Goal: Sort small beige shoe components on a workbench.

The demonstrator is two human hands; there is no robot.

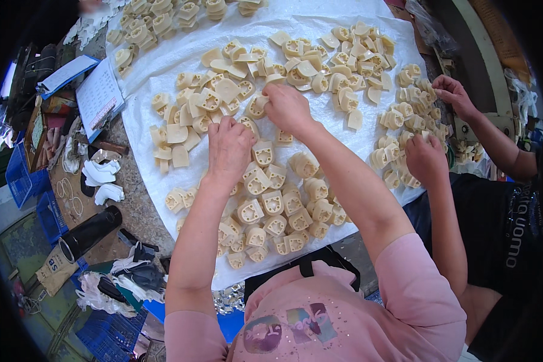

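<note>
My right hand (288,108) pinches a cream plastic part (256,107) at the edge of a loose heap. Just to its left and nearer me, my left hand (230,145) has its fingers curled down among the same pieces; what they hold is hidden. The loose heap (226,89) is of small rounded cream parts, some lying flat side up, others showing a hollow, holed side. Nearer my body, similar parts (273,203) sit closely grouped in stacks and rows, most with the holed side showing.
A white sheet (148,99) covers the table. More parts lie at the far left (142,30) and far right (362,51). On the right, a co-worker's hands (427,160) handle stacked parts (404,114). At left are a clipboard (99,96), a black cylinder (90,232) and blue crates (111,332).
</note>
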